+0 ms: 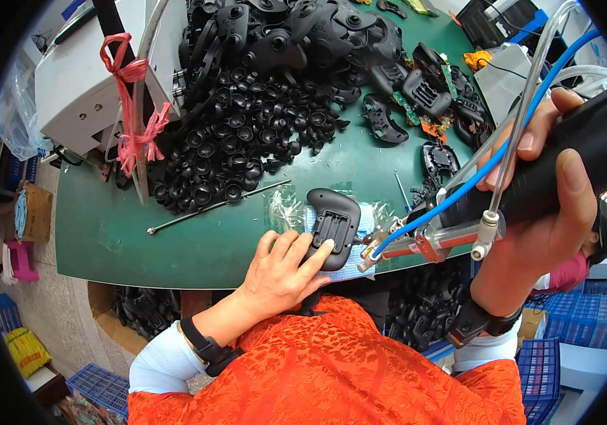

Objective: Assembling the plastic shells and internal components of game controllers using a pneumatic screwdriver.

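Note:
A black game controller lies back side up on a blue-and-white checked cloth at the table's near edge, its battery compartment exposed. My left hand holds it from the left, one fingertip pressed at the compartment's lower corner and the other fingers bent at its left edge. Wrapped around the thick black body of a powered screwdriver, my right hand holds it slanting down to the left. A blue air hose and clear tubes run along the driver. Its tip end is close to the controller's right side; exact contact is unclear.
A heap of small black caps and a pile of controller shells cover the back left. A thin metal rod lies before them. Opened controllers are at back right. A white machine stands left.

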### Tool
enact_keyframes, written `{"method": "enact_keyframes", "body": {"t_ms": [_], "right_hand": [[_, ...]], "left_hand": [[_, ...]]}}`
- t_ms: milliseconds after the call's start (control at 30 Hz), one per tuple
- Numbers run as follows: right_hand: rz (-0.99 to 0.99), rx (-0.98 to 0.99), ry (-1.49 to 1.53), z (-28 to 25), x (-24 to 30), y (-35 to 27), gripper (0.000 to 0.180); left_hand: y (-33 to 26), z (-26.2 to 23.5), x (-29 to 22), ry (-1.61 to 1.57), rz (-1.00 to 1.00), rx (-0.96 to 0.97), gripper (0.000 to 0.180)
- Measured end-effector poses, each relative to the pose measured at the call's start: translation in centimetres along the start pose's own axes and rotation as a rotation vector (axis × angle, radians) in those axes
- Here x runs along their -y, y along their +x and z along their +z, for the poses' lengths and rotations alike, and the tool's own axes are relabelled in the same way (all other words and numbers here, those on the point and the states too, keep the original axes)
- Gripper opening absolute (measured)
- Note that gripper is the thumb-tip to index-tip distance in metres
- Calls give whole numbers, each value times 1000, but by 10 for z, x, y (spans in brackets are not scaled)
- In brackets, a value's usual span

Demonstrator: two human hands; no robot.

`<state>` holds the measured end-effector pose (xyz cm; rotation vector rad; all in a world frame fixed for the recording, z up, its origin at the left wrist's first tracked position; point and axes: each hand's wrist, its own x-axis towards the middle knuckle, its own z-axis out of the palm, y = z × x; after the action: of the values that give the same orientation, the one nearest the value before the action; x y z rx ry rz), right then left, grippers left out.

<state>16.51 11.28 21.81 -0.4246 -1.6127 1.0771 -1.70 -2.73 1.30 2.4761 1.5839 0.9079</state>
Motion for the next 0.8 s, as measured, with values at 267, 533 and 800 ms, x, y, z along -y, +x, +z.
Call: {"method": "enact_keyframes", "body": {"t_ms": [267, 533, 800], "right_hand": [[-5, 37, -64, 4, -6, -3, 54], [2, 35, -141, 8, -8, -8, 50], [74, -23, -133, 5, -4, -6, 45]], "left_hand": [[4, 8, 9, 32, 125, 9, 53], [11, 1, 8, 88, 203, 120, 50], [29, 12, 15, 269, 241, 64, 42]]}}
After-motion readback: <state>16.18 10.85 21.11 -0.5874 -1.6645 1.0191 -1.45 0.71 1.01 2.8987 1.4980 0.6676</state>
